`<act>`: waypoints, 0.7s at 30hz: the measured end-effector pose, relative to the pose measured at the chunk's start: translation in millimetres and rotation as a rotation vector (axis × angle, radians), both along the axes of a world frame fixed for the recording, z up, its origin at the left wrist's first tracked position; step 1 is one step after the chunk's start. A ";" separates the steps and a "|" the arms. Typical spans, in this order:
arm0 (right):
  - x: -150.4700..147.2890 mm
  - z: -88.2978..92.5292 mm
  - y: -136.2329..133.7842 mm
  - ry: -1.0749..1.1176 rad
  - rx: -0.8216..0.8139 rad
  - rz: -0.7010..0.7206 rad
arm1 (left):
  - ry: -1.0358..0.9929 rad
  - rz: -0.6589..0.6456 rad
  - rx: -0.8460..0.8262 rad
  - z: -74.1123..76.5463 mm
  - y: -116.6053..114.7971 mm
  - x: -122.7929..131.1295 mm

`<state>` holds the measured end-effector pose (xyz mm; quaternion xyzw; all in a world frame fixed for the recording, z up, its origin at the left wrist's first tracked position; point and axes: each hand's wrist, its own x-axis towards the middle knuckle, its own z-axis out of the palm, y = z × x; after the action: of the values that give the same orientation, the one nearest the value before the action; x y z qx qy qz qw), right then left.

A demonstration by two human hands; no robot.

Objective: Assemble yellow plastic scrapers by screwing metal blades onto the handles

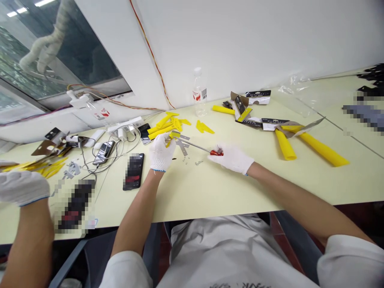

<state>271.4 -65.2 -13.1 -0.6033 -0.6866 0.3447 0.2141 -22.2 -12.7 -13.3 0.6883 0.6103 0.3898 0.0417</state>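
My right hand (pixel 231 158), in a white knit glove, is shut on a red-handled screwdriver (pixel 216 152), whose thin steel shaft reaches left toward my other hand. My left hand (pixel 162 152), also gloved, grips a yellow plastic piece (pixel 171 138) joined to flat metal brackets (pixel 181 143). The shaft tip is at the brackets, and the contact point is hard to see. Several tiny screws (pixel 198 163) lie on the pale yellow table (pixel 192 192) just below the brackets.
A co-worker's gloved hand (pixel 21 188) is at the left, beside a heap of yellow parts (pixel 48 168). Long yellow handles (pixel 321 149) and packaging cards (pixel 264 123) lie to the right. Phones, cables, a power strip (pixel 123 128) and a plastic bottle (pixel 199 94) stand behind.
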 end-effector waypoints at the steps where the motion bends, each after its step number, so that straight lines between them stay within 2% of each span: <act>1: -0.8 -1.0 0.4 -0.060 0.073 -0.007 | -0.005 0.006 -0.002 -0.3 0.2 -0.7; 3: -1.3 -2.5 0.6 -0.115 0.163 0.004 | -0.015 0.011 -0.001 -0.7 0.6 -1.7; 6: -0.3 -2.8 -0.1 -0.131 0.208 0.039 | -0.012 0.008 0.004 -1.2 1.3 -2.4; 13: 4.0 -4.8 2.0 -0.134 0.149 0.113 | -0.036 0.015 -0.012 -0.8 0.3 -0.1; 15: 5.2 -6.3 2.9 -0.049 0.052 0.158 | -0.041 0.009 -0.018 1.2 -1.7 1.5; 21: 8.9 -4.2 1.4 0.417 -0.457 0.229 | -0.025 -0.004 -0.071 8.5 -5.8 6.6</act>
<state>280.3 -63.8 -17.3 -0.4710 -0.5962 0.6278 0.1688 -15.6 -18.4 -4.8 0.6826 0.6219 0.3765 0.0747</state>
